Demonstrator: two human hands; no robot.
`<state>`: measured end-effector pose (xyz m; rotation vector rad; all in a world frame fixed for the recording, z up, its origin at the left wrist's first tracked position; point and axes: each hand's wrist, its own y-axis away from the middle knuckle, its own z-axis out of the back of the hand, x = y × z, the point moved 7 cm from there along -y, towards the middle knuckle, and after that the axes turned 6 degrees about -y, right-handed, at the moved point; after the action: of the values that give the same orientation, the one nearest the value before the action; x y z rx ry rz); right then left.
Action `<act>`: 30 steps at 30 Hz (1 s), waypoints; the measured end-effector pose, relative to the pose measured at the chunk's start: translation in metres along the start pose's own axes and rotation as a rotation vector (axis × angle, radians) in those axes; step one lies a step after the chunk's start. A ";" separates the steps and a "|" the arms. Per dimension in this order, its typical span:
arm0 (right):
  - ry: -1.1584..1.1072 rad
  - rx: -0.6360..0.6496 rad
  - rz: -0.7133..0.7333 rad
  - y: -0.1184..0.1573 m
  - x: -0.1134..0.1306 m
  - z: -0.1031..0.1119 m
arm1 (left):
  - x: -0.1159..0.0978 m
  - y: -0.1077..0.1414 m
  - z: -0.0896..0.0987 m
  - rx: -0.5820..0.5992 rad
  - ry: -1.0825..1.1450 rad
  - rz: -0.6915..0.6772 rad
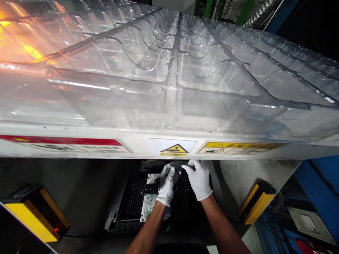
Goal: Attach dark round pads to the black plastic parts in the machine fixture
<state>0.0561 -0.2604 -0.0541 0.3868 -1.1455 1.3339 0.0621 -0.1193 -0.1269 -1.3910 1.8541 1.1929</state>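
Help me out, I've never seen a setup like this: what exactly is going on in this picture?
This view comes from a camera worn on a person's head, looking forward and down. The left hand and right hand, in white gloves, hold a thin dark rounded piece between them, in an opening under a white machine housing with warning labels. Above sits a clear moulded plastic tray with many pockets. Below the hands lies a speckled board. Yellow units stand at left and right.

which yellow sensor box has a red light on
The yellow-and-black sensor housing at lower left: a small red light glows at its end. The matching housing at lower right shows none.
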 end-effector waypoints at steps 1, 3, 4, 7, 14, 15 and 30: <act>0.004 0.009 -0.002 0.000 0.001 -0.001 | 0.001 -0.001 0.000 0.004 0.003 0.005; 0.004 0.024 -0.018 -0.001 0.001 -0.002 | 0.002 -0.003 0.000 0.011 0.009 0.015; 0.000 0.028 -0.032 -0.002 0.001 -0.002 | 0.002 -0.003 -0.001 0.015 0.011 0.018; -0.034 0.045 -0.084 -0.003 -0.003 -0.003 | 0.002 -0.004 -0.002 0.031 0.005 0.027; -0.172 0.125 -0.170 0.001 -0.009 -0.012 | -0.006 0.000 -0.002 0.063 -0.083 -0.008; -0.189 0.133 -0.190 0.003 -0.009 -0.013 | -0.007 0.001 -0.001 0.059 -0.100 -0.026; -0.200 0.054 -0.250 0.011 -0.022 -0.006 | 0.004 -0.002 0.009 0.026 -0.151 -0.098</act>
<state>0.0523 -0.2650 -0.0786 0.6926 -1.1840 1.1264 0.0616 -0.1137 -0.1354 -1.3244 1.6731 1.1865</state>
